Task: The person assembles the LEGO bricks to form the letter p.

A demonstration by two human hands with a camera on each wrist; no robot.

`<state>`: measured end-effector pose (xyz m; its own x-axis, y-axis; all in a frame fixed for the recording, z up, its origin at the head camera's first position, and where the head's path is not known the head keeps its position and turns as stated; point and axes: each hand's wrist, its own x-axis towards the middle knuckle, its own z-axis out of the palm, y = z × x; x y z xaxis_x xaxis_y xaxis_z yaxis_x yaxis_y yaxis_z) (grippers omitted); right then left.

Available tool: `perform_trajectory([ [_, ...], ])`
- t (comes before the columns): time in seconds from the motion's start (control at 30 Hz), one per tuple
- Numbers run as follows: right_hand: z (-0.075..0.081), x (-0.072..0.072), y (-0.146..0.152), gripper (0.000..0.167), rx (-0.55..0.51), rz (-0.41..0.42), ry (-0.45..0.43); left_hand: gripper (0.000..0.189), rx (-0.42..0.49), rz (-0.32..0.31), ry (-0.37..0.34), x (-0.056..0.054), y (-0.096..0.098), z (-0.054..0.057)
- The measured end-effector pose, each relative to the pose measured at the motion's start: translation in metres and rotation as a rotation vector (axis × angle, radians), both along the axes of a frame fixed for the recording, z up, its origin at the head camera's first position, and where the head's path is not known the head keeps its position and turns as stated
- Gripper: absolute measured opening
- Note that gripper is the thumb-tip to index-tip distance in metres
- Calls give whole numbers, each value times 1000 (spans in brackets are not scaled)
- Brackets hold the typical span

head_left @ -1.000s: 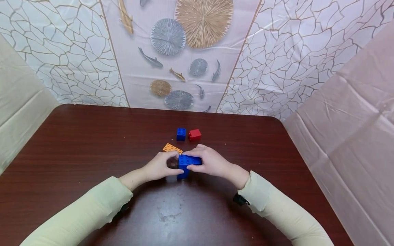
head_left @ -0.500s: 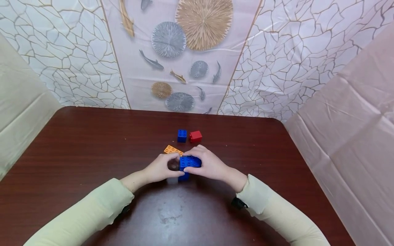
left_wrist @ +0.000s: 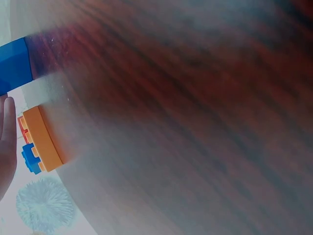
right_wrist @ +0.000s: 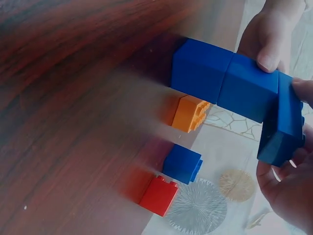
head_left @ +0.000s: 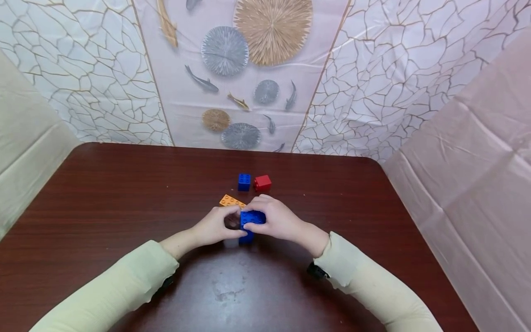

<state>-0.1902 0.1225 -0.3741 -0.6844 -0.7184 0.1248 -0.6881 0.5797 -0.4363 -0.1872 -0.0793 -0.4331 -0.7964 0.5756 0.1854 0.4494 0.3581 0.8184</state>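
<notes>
A stack of two blue toy bricks [right_wrist: 199, 71] stands upright on the table in the right wrist view. On its top lies a longer blue brick [head_left: 251, 216] with studs, overhanging to the right. My left hand [head_left: 213, 226] grips the upper part of the stack from the left, thumb on the near side. My right hand [head_left: 283, 220] holds the longer brick between thumb and fingers, hiding its right end. In the left wrist view only a corner of the blue stack [left_wrist: 14, 66] and part of the left hand [left_wrist: 7, 142] show.
Behind the hands lies an orange brick [head_left: 230, 200] with studs up. Farther back, a small blue brick [head_left: 244, 181] and a red brick [head_left: 262, 182] on its side sit on the dark wooden table [head_left: 124, 198]. Patterned cloth [head_left: 257, 115] hangs behind the table.
My right hand has shifted slightly left along the longer blue brick, covering more of it. The left hand keeps its grip on the stack. The loose bricks stay put.
</notes>
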Motion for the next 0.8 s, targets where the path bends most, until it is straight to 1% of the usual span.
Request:
perform_trajectory([
  [0.07, 2, 0, -1, 33, 22, 0, 8, 27, -4, 0, -4, 0, -1, 1],
  [0.17, 2, 1, 0, 33, 19, -11, -22, 27, -14, 0, -16, 1, -1, 2],
  [0.3, -2, 0, 6, 36, -48, 9, -80, 28, -27, 2, -29, 1, -1, 2],
  [0.37, -6, -2, 11, 39, -78, 25, -93, 29, -33, 3, -36, 1, -1, 2],
  [0.43, -9, -3, 16, 40, -88, 30, -96, 29, -45, 7, -49, 1, -1, 2],
  [0.57, -13, -3, 24, 40, -98, 13, -107, 30, -63, 14, -58, 1, 0, 2],
  [0.8, -12, -4, 25, 38, -99, 16, -90, 28, -73, 16, -60, 0, -1, 4],
])
